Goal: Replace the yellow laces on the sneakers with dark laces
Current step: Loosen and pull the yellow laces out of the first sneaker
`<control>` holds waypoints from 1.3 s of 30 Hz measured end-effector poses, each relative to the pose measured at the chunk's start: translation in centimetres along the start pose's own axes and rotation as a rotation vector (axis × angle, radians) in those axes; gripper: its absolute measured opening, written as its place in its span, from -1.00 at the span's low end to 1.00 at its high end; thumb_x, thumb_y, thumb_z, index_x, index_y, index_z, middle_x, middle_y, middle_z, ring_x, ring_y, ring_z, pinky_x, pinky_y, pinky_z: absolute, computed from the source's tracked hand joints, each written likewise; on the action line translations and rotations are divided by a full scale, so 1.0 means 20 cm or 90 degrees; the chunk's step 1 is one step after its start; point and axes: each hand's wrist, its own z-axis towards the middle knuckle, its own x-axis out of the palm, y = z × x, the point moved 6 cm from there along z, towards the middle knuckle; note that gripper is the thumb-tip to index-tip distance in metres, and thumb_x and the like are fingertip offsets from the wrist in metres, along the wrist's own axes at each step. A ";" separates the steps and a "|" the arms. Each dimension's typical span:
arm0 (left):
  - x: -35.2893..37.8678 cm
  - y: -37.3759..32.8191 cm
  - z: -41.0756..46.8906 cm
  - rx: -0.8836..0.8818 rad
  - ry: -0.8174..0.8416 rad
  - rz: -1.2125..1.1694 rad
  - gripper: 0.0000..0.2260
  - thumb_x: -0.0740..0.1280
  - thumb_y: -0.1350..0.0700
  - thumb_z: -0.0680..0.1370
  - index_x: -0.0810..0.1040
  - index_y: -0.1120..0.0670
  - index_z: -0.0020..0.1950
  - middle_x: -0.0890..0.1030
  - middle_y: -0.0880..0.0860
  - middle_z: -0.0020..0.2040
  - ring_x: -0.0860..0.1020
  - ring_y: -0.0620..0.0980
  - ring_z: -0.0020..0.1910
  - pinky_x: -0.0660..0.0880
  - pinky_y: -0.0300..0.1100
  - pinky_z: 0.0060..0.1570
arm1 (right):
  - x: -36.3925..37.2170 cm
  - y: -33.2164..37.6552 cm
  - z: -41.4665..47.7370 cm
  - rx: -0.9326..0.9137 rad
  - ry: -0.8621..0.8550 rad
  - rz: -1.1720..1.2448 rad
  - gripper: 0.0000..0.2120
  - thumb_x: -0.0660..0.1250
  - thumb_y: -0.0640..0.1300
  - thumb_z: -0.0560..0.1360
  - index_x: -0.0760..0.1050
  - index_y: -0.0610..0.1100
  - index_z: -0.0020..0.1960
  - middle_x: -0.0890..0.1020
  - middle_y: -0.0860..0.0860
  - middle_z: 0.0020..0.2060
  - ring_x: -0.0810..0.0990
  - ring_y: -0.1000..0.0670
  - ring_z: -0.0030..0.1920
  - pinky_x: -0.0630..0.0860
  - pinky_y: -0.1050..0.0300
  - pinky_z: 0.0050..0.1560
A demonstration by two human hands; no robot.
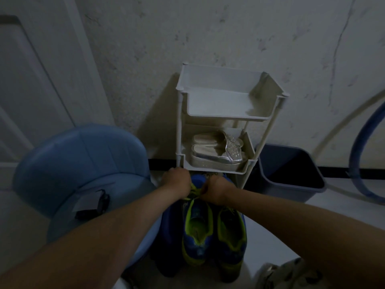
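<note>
Both bare forearms reached forward to a pair of blue mesh sneakers with lime-green lining [214, 232], which stood side by side on the floor before a white plastic tiered rack [216, 101]. The left hand [177, 182] and right hand [218, 190] were curled closed over the left-side shoe, each apparently pinching its yellow lace [194, 191], though dim light hid the fingertips. Silver sandals [216, 151] sat on the rack's lower shelf.

A single wide-angle view from the person's head looks forward and steeply down along both forearms. The left hand [177, 180] and right hand [218, 190] lie near and central, with the rack [220, 118] and wall [208, 28] beyond.
</note>
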 end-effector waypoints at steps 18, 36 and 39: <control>-0.02 -0.04 -0.03 0.151 0.004 -0.032 -0.85 0.27 0.04 0.56 0.65 -0.07 -0.07 0.66 -0.12 -0.01 0.54 -0.06 0.03 0.29 -0.08 0.13 | 0.03 0.00 -0.01 -0.016 0.018 -0.001 -0.70 0.32 0.06 0.55 0.66 -0.14 0.03 0.68 -0.10 -0.05 0.64 -0.05 -0.02 0.57 0.07 0.01; 0.00 -0.03 -0.02 0.189 0.073 -0.077 -0.73 0.35 0.01 0.50 0.61 -0.13 0.19 0.60 0.00 0.14 0.52 0.03 0.15 0.50 -0.04 0.17 | 0.03 0.03 0.00 -0.027 0.040 0.003 -0.73 0.26 -0.06 0.59 0.62 -0.22 0.06 0.61 -0.13 -0.11 0.61 -0.10 0.01 0.50 0.10 0.01; 0.01 -0.05 -0.03 0.201 0.098 -0.052 -0.85 0.40 0.00 0.50 0.67 -0.07 0.04 0.66 -0.08 0.03 0.59 -0.07 0.01 0.55 -0.05 0.08 | 0.03 0.02 -0.01 -0.036 0.039 0.017 -0.76 0.31 -0.02 0.57 0.66 -0.13 0.09 0.66 -0.10 -0.06 0.61 -0.05 -0.03 0.47 0.15 -0.02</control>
